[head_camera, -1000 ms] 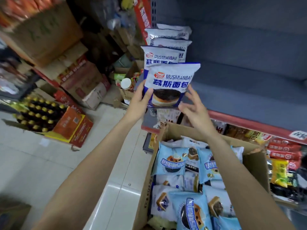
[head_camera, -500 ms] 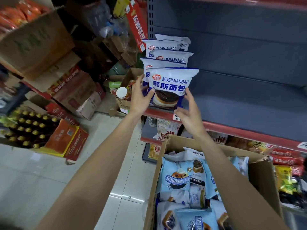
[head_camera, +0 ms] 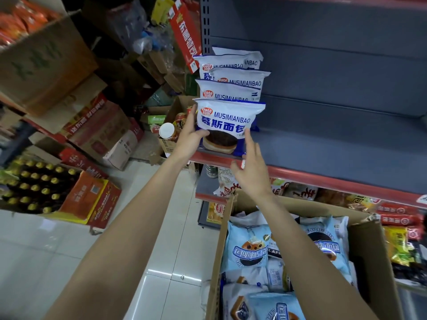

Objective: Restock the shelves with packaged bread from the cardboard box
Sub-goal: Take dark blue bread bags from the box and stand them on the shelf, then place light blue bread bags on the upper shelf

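A small grocery shop is shown: grey metal shelf with red price rail, packaged bread faced at its left edge, stock cartons stacked on tiled floor, bottle crate opened.

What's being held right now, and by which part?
The left hand grips the front white-and-blue bread bag by its lower left edge; the right hand is open, off it.

Two bare forearms, no sleeves, watch, rings or gloves visible: left arm runs from bottom left of frame to left hand at centre, right arm from bottom right to right hand just right of centre, fingers slim, nails short, unpainted.
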Tool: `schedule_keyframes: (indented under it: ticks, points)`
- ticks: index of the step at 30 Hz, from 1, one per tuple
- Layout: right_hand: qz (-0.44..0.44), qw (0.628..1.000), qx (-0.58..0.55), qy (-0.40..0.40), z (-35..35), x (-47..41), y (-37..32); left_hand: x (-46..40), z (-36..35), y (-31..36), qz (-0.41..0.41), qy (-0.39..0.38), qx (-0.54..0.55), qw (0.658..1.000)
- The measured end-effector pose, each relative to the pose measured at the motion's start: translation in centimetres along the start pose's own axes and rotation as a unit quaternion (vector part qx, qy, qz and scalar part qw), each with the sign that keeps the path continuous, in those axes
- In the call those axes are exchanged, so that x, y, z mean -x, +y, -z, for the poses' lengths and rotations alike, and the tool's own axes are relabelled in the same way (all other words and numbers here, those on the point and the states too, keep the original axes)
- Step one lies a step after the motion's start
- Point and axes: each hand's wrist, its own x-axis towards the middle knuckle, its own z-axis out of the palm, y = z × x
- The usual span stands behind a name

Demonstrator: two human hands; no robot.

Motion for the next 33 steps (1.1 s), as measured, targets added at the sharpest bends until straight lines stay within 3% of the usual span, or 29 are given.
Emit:
schedule_keyframes:
  ticks: [5,11,13,16,19,22,24,27,33]
  points:
    - [0.002,1.0,-0.003,0.021,0.1,0.3,0.6,1.0,-0.4,1.4,0.011,0.032,-0.021,0.999]
    - [0.033,0.999,0.0,0.036,2.3,3.9,1.8,5.7,-1.9,1.1,-0.005,0.161,-0.059,0.985]
    - [0.055,0.997,0.014,0.045,3.7,6.1,2.8,8.2,-2.7,0.1,-0.047,0.202,-0.054,0.977]
    - [0.106,0.99,0.072,0.062,6.0,10.3,5.8,12.1,-4.4,-2.0,-0.167,0.23,-0.142,0.948]
    - [0.078,0.991,0.109,-0.009,7.9,15.2,10.5,15.7,-6.2,-4.7,-0.243,0.175,-0.258,0.919]
    - [0.002,0.986,0.144,-0.082,9.3,20.1,16.1,18.6,-8.5,-8.4,-0.257,0.063,-0.363,0.893]
    - [-0.039,0.98,0.167,-0.103,9.9,22.7,19.5,19.9,-10.3,-11.0,-0.218,-0.023,-0.437,0.872]
    - [-0.08,0.972,0.2,-0.094,10.3,25.1,23.6,20.8,-12.6,-15.3,-0.086,-0.141,-0.526,0.835]
    - [-0.11,0.963,0.232,-0.078,8.4,24.5,26.6,19.0,-13.6,-19.1,-0.065,-0.139,-0.607,0.78]
